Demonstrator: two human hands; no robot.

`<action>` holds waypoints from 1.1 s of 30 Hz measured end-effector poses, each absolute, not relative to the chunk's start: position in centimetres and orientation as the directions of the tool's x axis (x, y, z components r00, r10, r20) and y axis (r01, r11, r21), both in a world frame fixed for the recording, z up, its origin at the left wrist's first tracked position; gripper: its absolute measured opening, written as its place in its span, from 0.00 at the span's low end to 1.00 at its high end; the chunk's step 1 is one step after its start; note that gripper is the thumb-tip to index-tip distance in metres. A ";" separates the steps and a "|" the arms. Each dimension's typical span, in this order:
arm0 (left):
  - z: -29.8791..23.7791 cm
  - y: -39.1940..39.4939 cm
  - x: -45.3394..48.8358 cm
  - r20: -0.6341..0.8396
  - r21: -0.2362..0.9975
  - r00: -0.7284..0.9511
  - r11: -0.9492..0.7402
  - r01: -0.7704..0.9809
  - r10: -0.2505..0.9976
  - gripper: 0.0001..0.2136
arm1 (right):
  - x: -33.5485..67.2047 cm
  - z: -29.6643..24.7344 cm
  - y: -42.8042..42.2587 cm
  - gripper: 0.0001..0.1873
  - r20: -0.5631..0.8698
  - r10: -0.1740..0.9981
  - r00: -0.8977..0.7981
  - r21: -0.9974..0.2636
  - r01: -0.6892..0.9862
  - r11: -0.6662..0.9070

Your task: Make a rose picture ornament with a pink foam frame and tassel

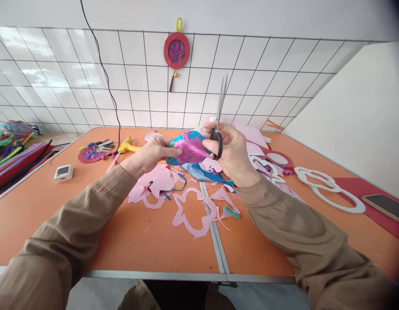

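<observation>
Head view, one entry per item.

1. Left hand (152, 155): I see it pinching the foil (191, 150) at its left edge, thumb on top and fingers beneath.
2. Right hand (233, 157): closed round the handles of the scissors (220, 113). The blades point straight up and lie together, and its thumb rests at the foil's right edge.
3. Foil: a crinkled magenta sheet with a teal layer behind it, held in the air between the two hands, above the table (122, 241).
   - Handling, as I judge it: very light, limp, glossy and likely slippery. It creases and tears easily.
   - Hold: best taken at an edge with a soft pinch on both faces, as the left hand has it, and supported from two sides so it does not droop.
4. Scissors: stiff, with sharp tips, held by the handle loops.
5. Scraps (193, 211): pink paper offcuts, just below the hands.
6. Glue gun (128, 147): left of the left hand.
7. Rings (328, 189): white, well right of the right hand.
8. Pipe cleaners (15, 159): far left.

Hard to make out:
- The left fingers under the foil are hidden.
- I cannot tell how many layers the foil has, or whether the blue sheet (202, 174) below it is joined to it.
- The right fingers inside the handle loops are partly covered.
- The pipe cleaners are cut off at the picture's edge.
</observation>
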State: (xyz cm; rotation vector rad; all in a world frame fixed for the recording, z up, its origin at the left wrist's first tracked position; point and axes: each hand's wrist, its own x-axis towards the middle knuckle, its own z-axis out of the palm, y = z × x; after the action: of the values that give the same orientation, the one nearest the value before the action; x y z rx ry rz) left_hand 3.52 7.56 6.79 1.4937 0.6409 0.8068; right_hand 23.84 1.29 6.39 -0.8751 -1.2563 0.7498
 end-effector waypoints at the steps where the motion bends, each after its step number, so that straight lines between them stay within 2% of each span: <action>1: 6.8 7.5 3.5 0.138 0.990 0.588 -0.109 -0.085 0.797 0.16 | 23.8 6.4 1.2 0.21 0.466 0.873 0.143 -0.882 0.000 0.471; 4: 6.9 7.3 3.6 0.177 0.982 0.581 -0.185 -0.046 0.794 0.14 | 23.6 6.5 0.9 0.22 0.463 0.882 0.091 -0.886 0.025 0.463; 9: 7.1 6.5 3.8 0.153 0.960 0.618 -0.264 0.091 0.771 0.09 | 23.3 6.5 0.8 0.24 0.449 0.892 0.040 -0.893 0.057 0.447; 12: 7.3 6.6 3.8 0.148 0.977 0.621 -0.213 0.031 0.769 0.10 | 23.3 6.3 0.9 0.23 0.442 0.894 0.071 -0.897 0.062 0.438; 16: 7.0 7.4 3.5 0.066 0.998 0.656 -0.047 -0.047 0.752 0.16 | 23.1 6.2 1.0 0.21 0.483 0.857 0.182 -0.873 0.017 0.488; 19: 6.5 8.0 3.4 0.040 0.996 0.672 0.020 -0.082 0.740 0.15 | 23.1 6.2 1.0 0.19 0.501 0.839 0.212 -0.857 -0.012 0.515; 24: 6.4 7.9 3.4 0.152 0.975 0.592 -0.021 -0.223 0.791 0.13 | 23.2 6.1 0.9 0.19 0.454 0.885 0.103 -0.891 0.024 0.454; 28: 6.4 7.6 3.6 0.169 0.978 0.558 -0.069 -0.195 0.813 0.14 | 23.2 6.2 0.9 0.20 0.455 0.887 0.083 -0.890 0.069 0.450; 33: 6.1 7.2 3.8 0.197 0.980 0.613 -0.153 -0.124 0.765 0.14 | 23.2 6.2 0.8 0.23 0.435 0.899 0.055 -0.901 0.032 0.433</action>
State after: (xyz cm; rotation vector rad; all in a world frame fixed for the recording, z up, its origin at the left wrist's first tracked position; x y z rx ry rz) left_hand 3.80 7.15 6.11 1.5371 0.5578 0.8513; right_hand 23.17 0.78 6.15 -0.9142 -1.3580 0.8219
